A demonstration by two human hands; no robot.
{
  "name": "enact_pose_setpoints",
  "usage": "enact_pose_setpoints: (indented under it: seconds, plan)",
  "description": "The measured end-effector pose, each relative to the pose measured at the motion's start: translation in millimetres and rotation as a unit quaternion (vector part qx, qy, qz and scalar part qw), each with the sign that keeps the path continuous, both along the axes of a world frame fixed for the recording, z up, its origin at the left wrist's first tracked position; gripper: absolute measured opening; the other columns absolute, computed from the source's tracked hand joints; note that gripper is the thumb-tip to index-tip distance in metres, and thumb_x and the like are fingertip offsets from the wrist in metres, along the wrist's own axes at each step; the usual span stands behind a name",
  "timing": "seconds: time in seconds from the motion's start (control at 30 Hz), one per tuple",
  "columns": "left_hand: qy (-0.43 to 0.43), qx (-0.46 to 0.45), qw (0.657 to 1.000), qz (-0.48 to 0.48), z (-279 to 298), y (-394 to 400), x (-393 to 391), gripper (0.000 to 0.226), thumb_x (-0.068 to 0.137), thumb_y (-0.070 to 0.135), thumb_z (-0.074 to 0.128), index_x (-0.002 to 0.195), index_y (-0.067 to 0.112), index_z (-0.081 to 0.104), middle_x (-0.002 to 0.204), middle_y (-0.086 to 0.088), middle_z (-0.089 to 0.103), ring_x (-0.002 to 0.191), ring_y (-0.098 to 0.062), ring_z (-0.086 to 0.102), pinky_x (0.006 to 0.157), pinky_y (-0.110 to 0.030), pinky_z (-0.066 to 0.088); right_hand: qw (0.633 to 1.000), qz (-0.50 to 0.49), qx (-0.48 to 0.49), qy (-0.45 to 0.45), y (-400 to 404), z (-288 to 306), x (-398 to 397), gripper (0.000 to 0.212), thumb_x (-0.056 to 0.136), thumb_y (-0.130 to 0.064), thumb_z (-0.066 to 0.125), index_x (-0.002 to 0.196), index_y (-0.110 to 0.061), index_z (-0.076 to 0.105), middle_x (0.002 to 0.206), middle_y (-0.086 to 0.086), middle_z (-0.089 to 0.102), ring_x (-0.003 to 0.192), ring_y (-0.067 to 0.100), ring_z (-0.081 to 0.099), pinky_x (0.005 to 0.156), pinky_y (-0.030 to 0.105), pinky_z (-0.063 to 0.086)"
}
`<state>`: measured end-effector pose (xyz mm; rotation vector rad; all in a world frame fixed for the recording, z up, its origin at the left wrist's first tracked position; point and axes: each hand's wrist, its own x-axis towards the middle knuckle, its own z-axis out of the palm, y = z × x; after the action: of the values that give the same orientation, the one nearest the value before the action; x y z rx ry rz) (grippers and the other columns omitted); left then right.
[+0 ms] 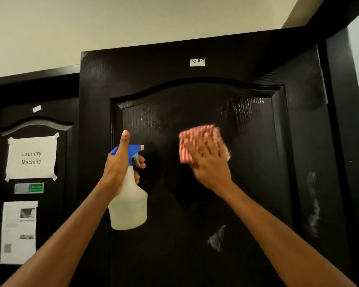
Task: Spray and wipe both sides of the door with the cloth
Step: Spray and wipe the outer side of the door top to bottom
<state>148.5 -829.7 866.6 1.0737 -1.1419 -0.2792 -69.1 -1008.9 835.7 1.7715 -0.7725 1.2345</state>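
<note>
A black panelled door (195, 204) fills the middle of the view, with wet sheen on its upper panel. My left hand (120, 162) grips a white spray bottle (129, 208) with a blue trigger head, thumb raised, nozzle facing the door. My right hand (209, 162) presses a red-and-white patterned cloth (197, 137) flat against the raised panel; both hand and cloth are blurred. A small white label (197, 62) sits near the door's top.
To the left stands a second black door (66, 204) bearing a "Laundry Machine" sign (31, 158), a green tag and a printed sheet (18, 230). The black door frame (340, 121) runs along the right. White smears (313, 204) mark the right stile.
</note>
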Motion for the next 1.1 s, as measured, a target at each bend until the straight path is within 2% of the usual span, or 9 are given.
enact_pose_setpoints:
  seconds: [0.07,0.13,0.27,0.37,0.47,0.53,0.77,1.0,1.1]
  plan:
    - [-0.003,0.004,1.000,-0.009,0.0,-2.2,-5.2,0.096,0.092,0.079,0.030,0.085,-0.009,0.067,0.082,-0.018,0.072,0.049,-0.023,0.058,0.047,-0.029,0.052,0.987,0.000,-0.035,0.155,-3.0,-46.3,-8.9,0.072,0.096,-0.042,0.050,0.161,-0.029,0.021,0.168,0.009,0.014,0.155,0.036,0.008,0.123,0.059,0.008]
    - [-0.008,0.008,1.000,-0.022,0.0,-6.9,-20.1,0.098,0.092,0.078,0.030,0.091,-0.012,0.067,0.079,-0.017,0.072,0.046,-0.023,0.057,0.046,-0.028,0.051,0.971,-0.011,-0.060,0.229,-11.8,-55.9,-36.9,0.069,0.098,-0.045,0.046,0.160,-0.029,0.023,0.168,0.005,0.015,0.155,0.032,0.011,0.124,0.056,0.011]
    - [0.002,-0.016,0.998,-0.053,13.3,-19.2,-61.4,0.092,0.093,0.078,0.031,0.077,-0.005,0.067,0.079,-0.017,0.071,0.043,-0.021,0.056,0.045,-0.028,0.050,0.988,-0.041,-0.029,0.148,-33.7,-2.1,-113.0,0.071,0.098,-0.050,0.039,0.161,-0.030,0.015,0.169,0.004,0.013,0.156,0.028,0.009,0.122,0.054,0.018]
    - [0.024,-0.035,0.997,-0.067,40.1,-24.3,-83.4,0.089,0.091,0.081,0.031,0.076,0.000,0.067,0.077,-0.016,0.070,0.043,-0.021,0.057,0.046,-0.029,0.050,0.997,-0.065,0.046,-0.022,-38.6,41.1,-164.3,0.071,0.100,-0.057,0.024,0.160,-0.036,-0.008,0.170,0.004,0.006,0.156,0.025,-0.003,0.125,0.051,0.009]
    - [0.027,-0.053,0.996,-0.061,68.5,-26.9,-96.2,0.092,0.087,0.085,0.033,0.083,0.000,0.069,0.077,-0.016,0.070,0.047,-0.022,0.059,0.049,-0.031,0.051,0.971,-0.033,0.116,-0.206,-38.1,56.7,-161.2,0.070,0.100,-0.060,0.016,0.161,-0.033,-0.006,0.170,0.003,-0.009,0.155,0.028,-0.012,0.126,0.052,0.002]
    - [0.022,-0.067,0.995,-0.067,84.7,-27.9,-104.9,0.092,0.086,0.086,0.035,0.088,0.001,0.070,0.075,-0.015,0.069,0.046,-0.022,0.059,0.048,-0.031,0.051,0.961,-0.012,0.129,-0.245,-35.4,57.7,-141.7,0.071,0.099,-0.061,0.013,0.159,-0.036,-0.013,0.167,0.001,-0.022,0.153,0.027,-0.020,0.125,0.052,-0.006]
    - [0.039,-0.062,0.994,-0.078,114.7,-19.5,-127.9,0.087,0.085,0.087,0.035,0.071,0.005,0.062,0.063,-0.011,0.063,0.043,-0.019,0.056,0.047,-0.031,0.051,0.979,0.010,0.073,-0.192,-36.4,23.8,-112.8,0.074,0.100,-0.054,0.029,0.160,-0.033,-0.009,0.169,0.001,-0.011,0.155,0.024,-0.012,0.124,0.055,-0.005]
    - [0.011,-0.086,0.994,-0.070,115.3,-27.2,-128.1,0.088,0.088,0.082,0.036,0.099,0.001,0.069,0.079,-0.017,0.069,0.045,-0.020,0.059,0.045,-0.030,0.051,0.992,0.026,0.073,-0.100,-30.4,41.9,-88.8,0.073,0.100,-0.057,0.024,0.161,-0.030,-0.005,0.169,0.004,-0.004,0.155,0.025,-0.012,0.124,0.058,0.004]
    - [0.005,-0.098,0.993,-0.063,112.2,-24.1,-123.0,0.088,0.088,0.082,0.038,0.096,0.000,0.070,0.080,-0.018,0.070,0.045,-0.022,0.057,0.045,-0.030,0.051,0.998,0.023,0.050,-0.042,-21.7,77.6,-65.4,0.074,0.099,-0.058,0.029,0.162,-0.029,0.001,0.169,0.006,-0.002,0.155,0.031,-0.008,0.124,0.057,-0.001]
